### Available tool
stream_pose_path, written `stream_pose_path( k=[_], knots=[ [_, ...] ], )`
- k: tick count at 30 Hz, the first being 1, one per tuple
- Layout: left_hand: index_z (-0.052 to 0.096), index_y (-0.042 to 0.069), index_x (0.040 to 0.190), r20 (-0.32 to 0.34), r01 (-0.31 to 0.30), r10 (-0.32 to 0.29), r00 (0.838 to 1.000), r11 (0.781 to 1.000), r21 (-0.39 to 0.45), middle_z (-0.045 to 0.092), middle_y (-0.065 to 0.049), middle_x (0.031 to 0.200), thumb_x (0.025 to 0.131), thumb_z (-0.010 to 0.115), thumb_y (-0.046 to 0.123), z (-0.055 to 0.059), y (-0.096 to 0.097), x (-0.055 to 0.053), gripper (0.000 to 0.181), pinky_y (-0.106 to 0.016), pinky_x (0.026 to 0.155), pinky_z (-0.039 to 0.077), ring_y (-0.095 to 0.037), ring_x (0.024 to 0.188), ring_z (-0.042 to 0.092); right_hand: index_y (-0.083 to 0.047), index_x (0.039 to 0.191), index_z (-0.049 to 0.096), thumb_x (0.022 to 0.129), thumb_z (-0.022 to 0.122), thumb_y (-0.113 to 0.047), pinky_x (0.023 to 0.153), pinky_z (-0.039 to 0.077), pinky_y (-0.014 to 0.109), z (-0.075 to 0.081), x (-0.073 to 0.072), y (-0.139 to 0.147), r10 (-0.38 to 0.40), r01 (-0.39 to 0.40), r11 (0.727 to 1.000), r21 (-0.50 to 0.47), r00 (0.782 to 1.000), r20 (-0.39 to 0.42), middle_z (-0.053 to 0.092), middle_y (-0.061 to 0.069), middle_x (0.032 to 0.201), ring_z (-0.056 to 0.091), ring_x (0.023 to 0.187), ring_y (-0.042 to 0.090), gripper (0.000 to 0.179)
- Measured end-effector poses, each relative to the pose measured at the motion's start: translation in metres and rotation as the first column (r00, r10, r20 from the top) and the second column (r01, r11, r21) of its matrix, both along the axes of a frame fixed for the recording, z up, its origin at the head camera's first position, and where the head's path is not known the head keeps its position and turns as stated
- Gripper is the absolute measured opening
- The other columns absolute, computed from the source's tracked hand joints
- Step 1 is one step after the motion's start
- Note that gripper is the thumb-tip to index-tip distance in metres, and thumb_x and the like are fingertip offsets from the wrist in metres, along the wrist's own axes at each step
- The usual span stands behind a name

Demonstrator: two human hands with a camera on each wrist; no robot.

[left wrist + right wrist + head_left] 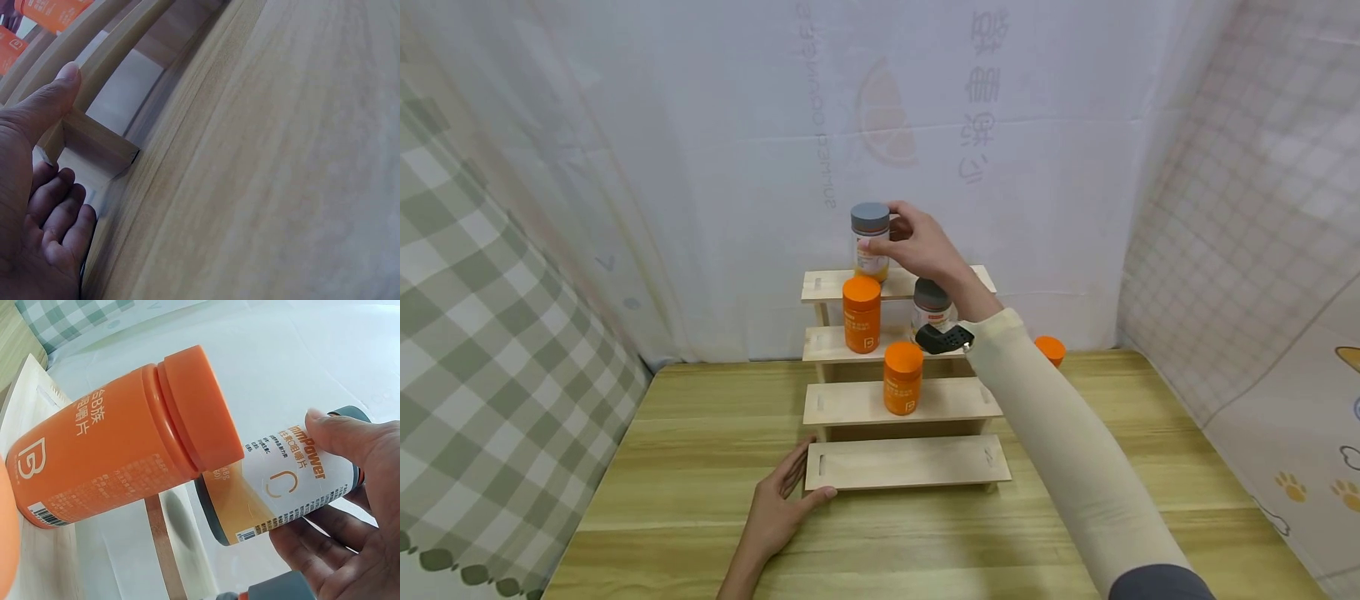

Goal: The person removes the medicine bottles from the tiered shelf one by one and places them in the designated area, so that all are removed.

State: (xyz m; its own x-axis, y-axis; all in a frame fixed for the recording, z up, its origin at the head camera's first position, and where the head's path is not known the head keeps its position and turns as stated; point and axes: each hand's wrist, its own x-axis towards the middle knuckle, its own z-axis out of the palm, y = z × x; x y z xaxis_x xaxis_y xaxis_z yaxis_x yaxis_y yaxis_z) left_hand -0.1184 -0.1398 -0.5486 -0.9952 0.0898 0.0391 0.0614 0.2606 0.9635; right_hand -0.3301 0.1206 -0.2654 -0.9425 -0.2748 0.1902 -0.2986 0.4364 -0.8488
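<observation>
Fingers of the right hand [921, 244] grip a grey-lidded jar [868, 236] at the top shelf [829, 285], nearer its left edge; the left hand [775, 508] grips the bottom shelf [910, 464] by its front left corner.

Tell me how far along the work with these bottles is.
Apparently done: two orange bottles and a grey-lidded jar stand on the middle tiers. In hand: the right hand holds another grey-lidded jar at the top tier, while the left hand rests against the bottom tier. Possibly left: releasing that jar and shelving the orange-lidded container behind the right sleeve.
</observation>
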Motion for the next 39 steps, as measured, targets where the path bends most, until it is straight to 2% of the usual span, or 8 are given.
stream_pose_path(
  k=[6, 16, 21, 39],
  knots=[
    [0.047, 0.024, 0.155, 0.01, 0.001, -0.001, 1.0, 1.0, 0.011, 0.046, 0.004, 0.159, 0.08, 0.089, 0.034, 0.0, -0.001, 0.001, 0.087, -0.036, 0.121, 0.042, -0.02, 0.147, 0.044, -0.023, 0.142, 0.055, 0.09, 0.08, -0.039, 0.106, 0.051, 0.042, 0.001, 0.004, 0.006, -0.033, 0.033, 0.999, 0.002, 0.999, -0.021, 0.071, 0.005, 0.121, 0.064, 0.11, 0.021, 0.06],
    [0.048, 0.026, 0.154, -0.002, -0.006, 0.006, 1.0, 1.0, -0.002, 0.046, 0.0, 0.16, 0.08, 0.089, 0.035, -0.002, -0.001, 0.001, 0.085, -0.039, 0.12, 0.042, -0.026, 0.147, 0.044, -0.024, 0.148, 0.051, 0.092, 0.077, -0.039, 0.112, 0.05, 0.042, 0.006, 0.015, 0.019, -0.067, 0.066, 0.998, -0.019, 0.996, -0.061, 0.067, 0.008, 0.131, 0.063, 0.116, 0.022, 0.063],
    [0.048, 0.03, 0.154, 0.004, -0.004, 0.004, 1.0, 1.0, 0.004, 0.046, 0.003, 0.16, 0.08, 0.089, 0.037, -0.003, 0.0, 0.001, 0.085, -0.037, 0.121, 0.041, -0.023, 0.148, 0.043, -0.025, 0.149, 0.05, 0.093, 0.077, -0.036, 0.113, 0.049, 0.042, 0.006, 0.018, 0.029, -0.084, 0.08, 0.995, -0.057, 0.995, -0.062, 0.066, 0.009, 0.134, 0.062, 0.118, 0.022, 0.064],
    [0.048, 0.026, 0.154, 0.01, -0.007, 0.007, 1.0, 1.0, -0.009, 0.046, 0.003, 0.16, 0.078, 0.09, 0.038, 0.0, -0.002, 0.004, 0.087, -0.037, 0.12, 0.042, -0.022, 0.148, 0.044, -0.03, 0.152, 0.048, 0.094, 0.076, -0.038, 0.115, 0.049, 0.046, -0.007, 0.026, 0.06, -0.143, 0.134, 0.985, -0.109, 0.986, -0.08, 0.063, 0.009, 0.138, 0.061, 0.122, 0.023, 0.065]
  ],
)
